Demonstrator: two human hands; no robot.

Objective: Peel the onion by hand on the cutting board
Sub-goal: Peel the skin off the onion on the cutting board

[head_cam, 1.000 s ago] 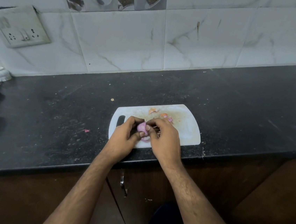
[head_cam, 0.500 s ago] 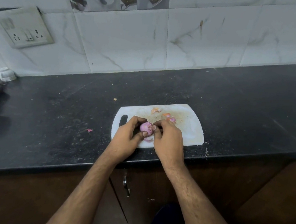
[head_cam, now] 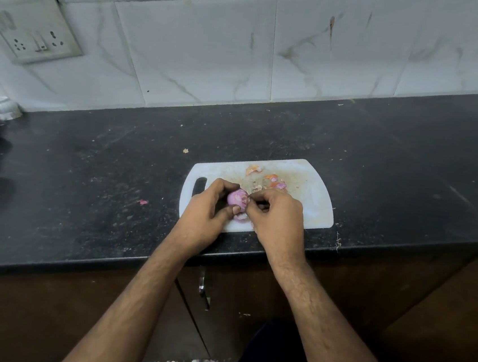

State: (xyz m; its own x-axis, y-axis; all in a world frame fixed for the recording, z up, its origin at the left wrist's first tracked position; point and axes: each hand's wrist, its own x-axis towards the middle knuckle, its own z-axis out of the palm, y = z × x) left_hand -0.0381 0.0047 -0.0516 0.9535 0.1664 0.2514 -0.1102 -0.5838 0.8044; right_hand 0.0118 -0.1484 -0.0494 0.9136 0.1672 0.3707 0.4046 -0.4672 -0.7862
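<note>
Left hand (head_cam: 208,210) grip is cupping the small purple onion (head_cam: 237,200); right hand (head_cam: 276,217) is pinching its skin. Risk: skin tearing short, onion slipping off the cutting board (head_cam: 315,200).

Home kitchen: black countertop (head_cam: 382,154), tiled backsplash (head_cam: 204,53), cutting board (head_cam: 311,206)

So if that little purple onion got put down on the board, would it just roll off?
Probably it would roll: the onion looks small and round. Its peeled surface looks smooth, so it may be slippery, which may be why both the left hand and right hand grip it. It looks light.
</note>
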